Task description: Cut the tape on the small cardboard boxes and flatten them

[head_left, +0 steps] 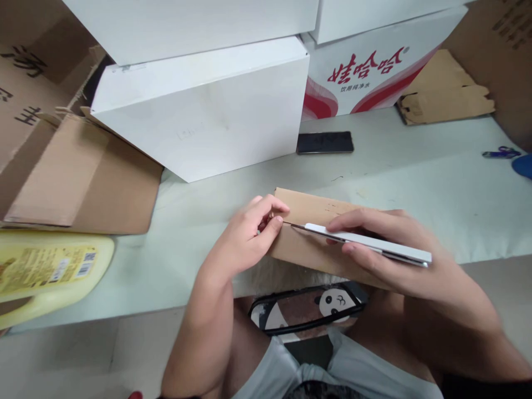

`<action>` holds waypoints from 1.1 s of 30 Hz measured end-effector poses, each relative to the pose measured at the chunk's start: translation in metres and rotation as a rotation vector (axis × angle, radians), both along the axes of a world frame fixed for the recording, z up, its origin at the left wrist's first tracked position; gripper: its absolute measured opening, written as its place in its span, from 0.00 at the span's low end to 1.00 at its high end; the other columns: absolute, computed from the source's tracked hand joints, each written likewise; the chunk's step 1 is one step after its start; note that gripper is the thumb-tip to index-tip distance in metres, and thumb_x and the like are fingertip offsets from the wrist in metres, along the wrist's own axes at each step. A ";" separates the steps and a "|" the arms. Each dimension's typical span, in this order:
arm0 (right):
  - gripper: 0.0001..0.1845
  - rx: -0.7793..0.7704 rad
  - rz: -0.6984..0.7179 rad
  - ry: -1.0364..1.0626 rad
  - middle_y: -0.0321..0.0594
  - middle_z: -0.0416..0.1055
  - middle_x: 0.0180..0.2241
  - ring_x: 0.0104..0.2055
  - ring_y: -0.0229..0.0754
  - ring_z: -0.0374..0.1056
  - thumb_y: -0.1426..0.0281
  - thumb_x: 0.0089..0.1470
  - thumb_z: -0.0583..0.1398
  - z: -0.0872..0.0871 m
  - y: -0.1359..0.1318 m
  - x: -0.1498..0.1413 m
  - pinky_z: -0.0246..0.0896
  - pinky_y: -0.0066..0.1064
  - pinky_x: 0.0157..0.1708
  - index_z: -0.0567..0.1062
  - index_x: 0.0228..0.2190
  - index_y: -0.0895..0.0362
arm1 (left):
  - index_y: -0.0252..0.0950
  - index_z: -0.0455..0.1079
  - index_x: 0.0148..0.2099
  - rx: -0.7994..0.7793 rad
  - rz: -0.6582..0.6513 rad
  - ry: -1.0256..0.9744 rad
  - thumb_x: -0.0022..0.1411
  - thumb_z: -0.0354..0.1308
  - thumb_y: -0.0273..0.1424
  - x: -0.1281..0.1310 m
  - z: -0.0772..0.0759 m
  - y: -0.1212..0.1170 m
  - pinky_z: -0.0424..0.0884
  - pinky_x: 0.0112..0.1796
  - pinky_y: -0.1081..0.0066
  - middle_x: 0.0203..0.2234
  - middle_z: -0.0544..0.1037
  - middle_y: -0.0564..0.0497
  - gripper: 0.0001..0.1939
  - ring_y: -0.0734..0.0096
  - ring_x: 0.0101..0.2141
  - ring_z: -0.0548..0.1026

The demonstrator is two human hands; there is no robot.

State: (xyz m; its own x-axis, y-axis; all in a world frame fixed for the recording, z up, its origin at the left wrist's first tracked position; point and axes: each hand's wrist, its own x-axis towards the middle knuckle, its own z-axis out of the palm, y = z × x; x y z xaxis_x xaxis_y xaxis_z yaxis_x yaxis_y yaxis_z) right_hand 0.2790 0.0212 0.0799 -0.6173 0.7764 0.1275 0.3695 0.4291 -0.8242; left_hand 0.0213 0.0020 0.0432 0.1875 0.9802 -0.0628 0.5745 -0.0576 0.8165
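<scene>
A small brown cardboard box lies near the front edge of the table. My left hand is closed at its left end, the thumb and bent fingers gripping the edge there. In my right hand is a white utility knife, held between thumb and fingers. Its dark blade points left and reaches the box close to my left fingertips, along a line on the top. Whether the tip has gone into the cardboard I cannot tell. My right hand covers the right part of the box.
Large white cartons stand behind, with a black phone at their foot. An open brown carton and a yellow jug are at left. Purple-handled scissors and folded cardboard lie at right. A panda-patterned pouch is below the table edge.
</scene>
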 end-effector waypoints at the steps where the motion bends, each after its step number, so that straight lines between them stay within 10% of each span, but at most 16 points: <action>1: 0.08 -0.005 0.003 -0.005 0.34 0.83 0.33 0.30 0.38 0.76 0.63 0.67 0.61 0.001 0.000 0.000 0.65 0.29 0.29 0.80 0.40 0.52 | 0.41 0.72 0.47 0.003 -0.001 0.004 0.72 0.52 0.32 0.000 0.000 0.000 0.67 0.35 0.69 0.35 0.74 0.52 0.08 0.71 0.31 0.67; 33: 0.06 0.013 0.052 -0.012 0.36 0.81 0.36 0.33 0.42 0.76 0.66 0.67 0.61 0.000 -0.002 0.004 0.65 0.32 0.29 0.78 0.44 0.49 | 0.42 0.72 0.49 0.002 -0.019 0.014 0.73 0.51 0.33 -0.002 0.001 -0.002 0.69 0.37 0.68 0.35 0.74 0.52 0.09 0.70 0.32 0.69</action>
State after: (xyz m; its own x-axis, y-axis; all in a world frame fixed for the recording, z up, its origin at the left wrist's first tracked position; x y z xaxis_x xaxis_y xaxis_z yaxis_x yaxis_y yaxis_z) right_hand 0.2828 0.0188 0.0795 -0.6581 0.7417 0.1296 0.3562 0.4583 -0.8143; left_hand 0.0194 0.0001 0.0446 0.2056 0.9765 -0.0639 0.5844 -0.0702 0.8084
